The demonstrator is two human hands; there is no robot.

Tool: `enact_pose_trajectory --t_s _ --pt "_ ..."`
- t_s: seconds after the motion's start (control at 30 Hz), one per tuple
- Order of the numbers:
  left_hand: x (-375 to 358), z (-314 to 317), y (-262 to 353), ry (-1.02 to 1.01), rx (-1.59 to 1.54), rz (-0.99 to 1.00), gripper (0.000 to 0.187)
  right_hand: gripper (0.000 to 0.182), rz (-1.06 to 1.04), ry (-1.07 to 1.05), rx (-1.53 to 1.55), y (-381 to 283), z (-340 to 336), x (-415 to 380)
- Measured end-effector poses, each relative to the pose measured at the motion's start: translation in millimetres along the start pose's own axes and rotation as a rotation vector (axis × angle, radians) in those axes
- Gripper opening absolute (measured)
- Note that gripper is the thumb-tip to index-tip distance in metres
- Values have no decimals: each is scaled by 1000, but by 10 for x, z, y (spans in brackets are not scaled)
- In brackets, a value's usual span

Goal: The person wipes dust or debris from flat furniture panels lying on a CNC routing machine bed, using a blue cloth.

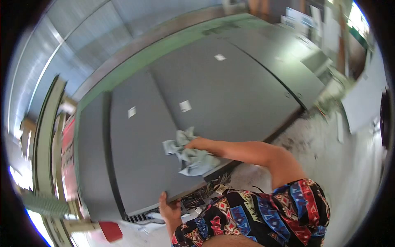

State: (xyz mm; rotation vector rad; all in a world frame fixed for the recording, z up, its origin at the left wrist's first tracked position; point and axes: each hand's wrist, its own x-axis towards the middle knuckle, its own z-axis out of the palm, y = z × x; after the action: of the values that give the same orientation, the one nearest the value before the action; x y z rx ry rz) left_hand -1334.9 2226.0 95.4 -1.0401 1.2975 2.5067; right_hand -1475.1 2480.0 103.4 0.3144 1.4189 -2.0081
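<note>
My right hand (194, 144) is closed on a crumpled pale grey-green cloth (193, 158) and presses it against a large grey metal panel (140, 156). The bare right arm runs back to a patterned short sleeve at the lower right. Lower down, my left hand (169, 209) grips the near edge of the same panel, fingers curled over the rim. Small white labels (185, 106) are stuck on the grey panels.
More grey panels (247, 82) run side by side to the right, under a green band (164, 49) and a corrugated wall. Loose wires (201, 195) show below the panel edge. A red object (110, 230) lies lower left. The concrete floor (341, 173) has debris and a white board (364, 99).
</note>
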Motion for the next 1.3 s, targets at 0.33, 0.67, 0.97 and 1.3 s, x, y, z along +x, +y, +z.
enact_pose_trajectory --t_s 0.33,0.67,0.97,1.3 --pt "-539 216 558 -4 60 203 32 11 213 -245 222 -237 253 -267" --pt "-373 -55 1127 175 123 316 28 23 477 -572 372 -107 629 0" --pt "-554 -330 1333 200 77 340 57 20 429 -764 229 158 931 61" --pt "-468 -933 1527 284 -105 446 45 35 132 -845 -215 -612 849 238"
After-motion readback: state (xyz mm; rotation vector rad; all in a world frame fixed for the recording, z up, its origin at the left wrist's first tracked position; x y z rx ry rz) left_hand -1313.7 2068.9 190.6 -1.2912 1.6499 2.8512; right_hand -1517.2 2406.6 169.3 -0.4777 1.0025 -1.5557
